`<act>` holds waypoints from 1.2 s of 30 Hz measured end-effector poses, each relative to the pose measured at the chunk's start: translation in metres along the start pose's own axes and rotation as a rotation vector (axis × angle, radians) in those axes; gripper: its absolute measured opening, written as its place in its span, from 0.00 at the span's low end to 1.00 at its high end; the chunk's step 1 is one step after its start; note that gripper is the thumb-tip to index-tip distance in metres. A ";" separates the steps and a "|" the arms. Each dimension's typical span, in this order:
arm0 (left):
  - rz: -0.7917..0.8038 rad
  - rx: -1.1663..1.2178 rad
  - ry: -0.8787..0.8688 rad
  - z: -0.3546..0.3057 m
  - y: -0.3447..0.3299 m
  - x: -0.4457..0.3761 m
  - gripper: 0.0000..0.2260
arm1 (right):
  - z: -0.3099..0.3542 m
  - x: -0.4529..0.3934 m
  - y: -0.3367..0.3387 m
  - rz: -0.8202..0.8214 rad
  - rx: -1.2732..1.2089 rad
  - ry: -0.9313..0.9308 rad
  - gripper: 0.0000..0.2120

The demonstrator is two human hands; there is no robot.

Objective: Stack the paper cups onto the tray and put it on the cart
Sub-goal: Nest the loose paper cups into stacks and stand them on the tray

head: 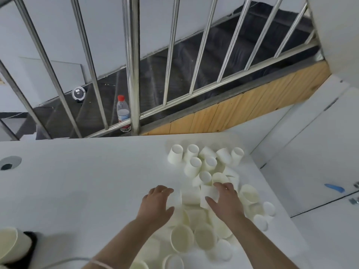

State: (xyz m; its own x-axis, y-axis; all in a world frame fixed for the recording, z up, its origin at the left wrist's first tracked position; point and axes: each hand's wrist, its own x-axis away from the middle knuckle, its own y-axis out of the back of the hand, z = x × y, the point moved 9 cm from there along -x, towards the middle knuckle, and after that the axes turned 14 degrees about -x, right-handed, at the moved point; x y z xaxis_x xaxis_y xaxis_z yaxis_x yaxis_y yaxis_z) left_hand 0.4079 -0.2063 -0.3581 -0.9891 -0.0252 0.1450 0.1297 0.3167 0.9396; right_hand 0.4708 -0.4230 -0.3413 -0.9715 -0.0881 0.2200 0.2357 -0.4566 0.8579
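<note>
Several white paper cups [194,166] lie scattered on their sides and upright over the right part of the white table [87,181]. My right hand [225,199] grips one cup [208,193] lying on its side in the middle of the pile, fingers over its top and thumb under it. My left hand [158,200] hovers just left of the pile with fingers curled, beside another cup [191,196]; it holds nothing that I can see. More cups [182,237] lie under my forearms. No tray or cart is in view.
A steel railing [134,65] runs behind the table, with dark stairs below. A water bottle with a red cap [123,113] stands at the railing foot. A cable hole [9,163] is at the table's left. A cup [9,243] sits at the lower left corner.
</note>
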 end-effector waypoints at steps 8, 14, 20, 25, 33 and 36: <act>0.029 0.041 -0.011 -0.007 -0.005 -0.029 0.25 | 0.002 -0.026 -0.002 0.020 -0.080 0.023 0.12; 0.038 0.158 -0.024 -0.023 -0.009 -0.039 0.32 | 0.028 -0.023 0.015 0.010 -0.196 0.222 0.10; -0.100 0.273 -0.056 -0.029 0.011 -0.045 0.38 | 0.055 -0.025 -0.001 0.166 -0.224 0.372 0.08; -0.150 0.300 -0.113 -0.024 0.023 -0.043 0.37 | 0.080 -0.022 -0.018 0.244 -0.211 0.501 0.07; -0.136 0.122 0.053 0.017 0.023 -0.040 0.37 | 0.084 -0.031 -0.029 0.238 -0.228 0.459 0.15; -0.048 0.076 0.164 0.038 0.015 -0.037 0.36 | 0.062 -0.045 -0.031 0.191 -0.022 0.318 0.18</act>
State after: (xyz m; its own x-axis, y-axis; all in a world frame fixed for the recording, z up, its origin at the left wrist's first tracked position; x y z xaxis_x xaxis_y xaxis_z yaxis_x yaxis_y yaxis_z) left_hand 0.4433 -0.1650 -0.3615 -0.9687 -0.1939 0.1552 0.0712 0.3816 0.9216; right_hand 0.5090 -0.3500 -0.3485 -0.8699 -0.4430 0.2170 0.4165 -0.4240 0.8042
